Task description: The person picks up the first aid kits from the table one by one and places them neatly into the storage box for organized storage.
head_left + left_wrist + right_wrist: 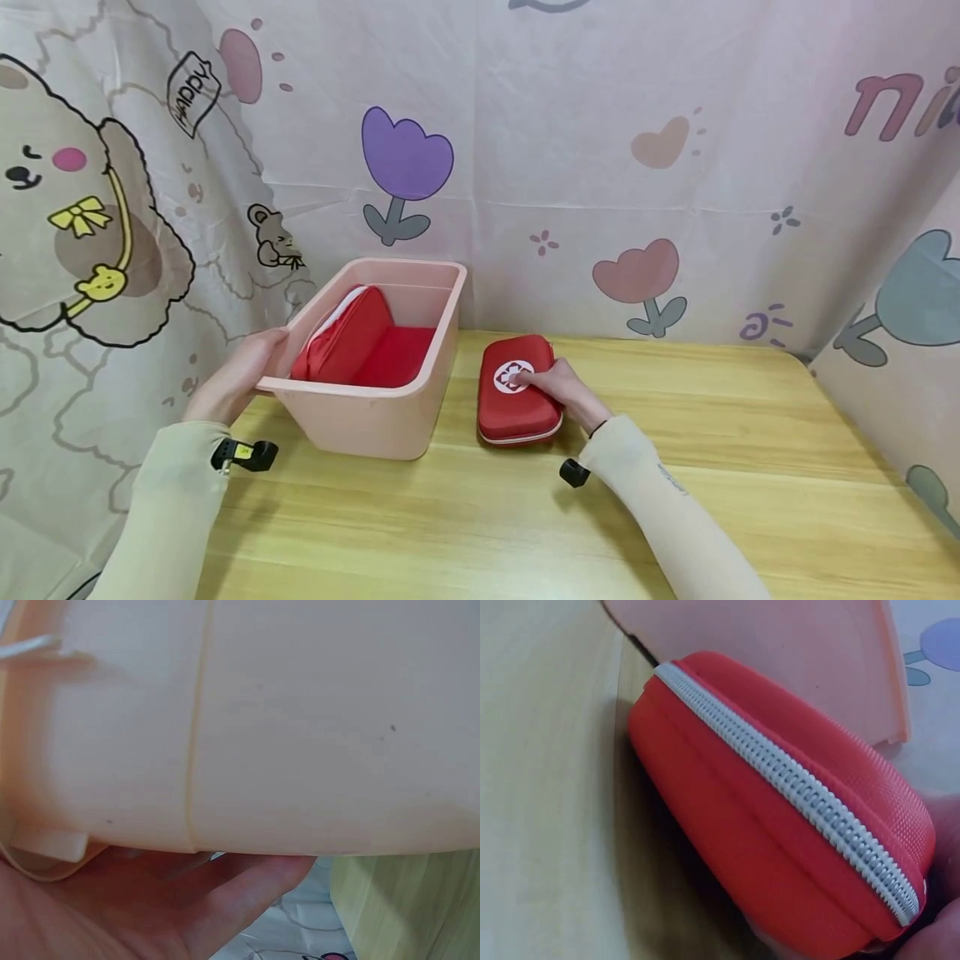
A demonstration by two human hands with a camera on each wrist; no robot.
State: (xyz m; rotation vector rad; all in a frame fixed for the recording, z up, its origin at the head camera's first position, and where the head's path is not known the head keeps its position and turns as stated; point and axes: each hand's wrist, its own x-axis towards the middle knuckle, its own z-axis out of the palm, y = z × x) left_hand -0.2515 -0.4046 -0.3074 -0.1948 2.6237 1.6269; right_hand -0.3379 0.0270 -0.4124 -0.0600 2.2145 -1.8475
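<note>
A pink plastic bin point(352, 421) stands at the left of the table. My left hand point(243, 371) holds its left rim, and in the left wrist view the fingers point(240, 896) lie along the outside wall. Inside the bin, one red zippered case point(356, 337) leans against the left side, with another flat red surface point(401, 354) beside it. Right of the bin, my right hand point(566, 387) grips a red first-aid case point(517, 417) by its right side, thumb on top by the white emblem. In the right wrist view the case's white zipper point(795, 784) is closed, and its edge is tilted over the table.
The wooden table point(712, 417) extends to the right of the case. A printed cloth curtain point(540, 167) hangs along the back and both sides, right behind the bin and the table's rear edge.
</note>
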